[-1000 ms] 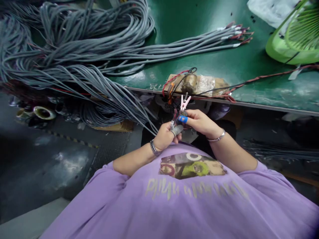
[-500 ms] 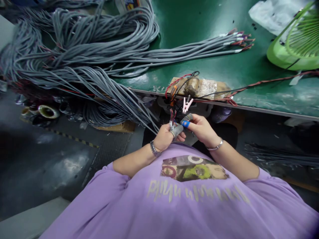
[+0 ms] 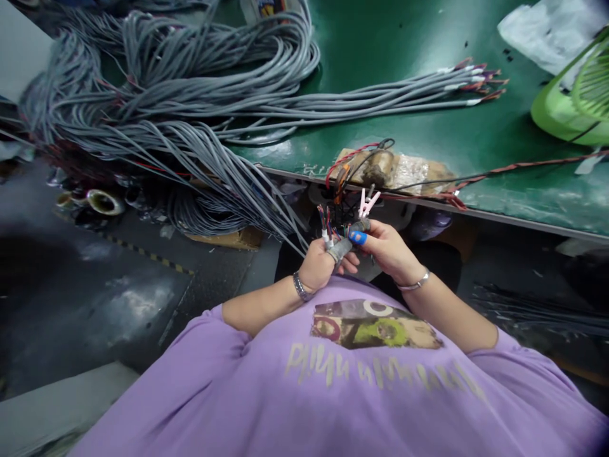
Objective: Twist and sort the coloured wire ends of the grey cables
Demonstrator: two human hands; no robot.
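Left hand (image 3: 318, 266) grips cable ends (image 3: 325, 235) jutting out above it.

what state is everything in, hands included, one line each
left hand: closed on cable ends
right hand: at thin wires, grip unclear
cable ends: stripped
cable pile: looped, loose
pink clip: legs spread in a V
plastic bag: crumpled
green fan: running or not, cannot tell

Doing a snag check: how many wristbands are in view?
2. One wristband is on the wrist of the left hand; the other wristband is on that of the right hand. Any under the sleeves would be hidden.
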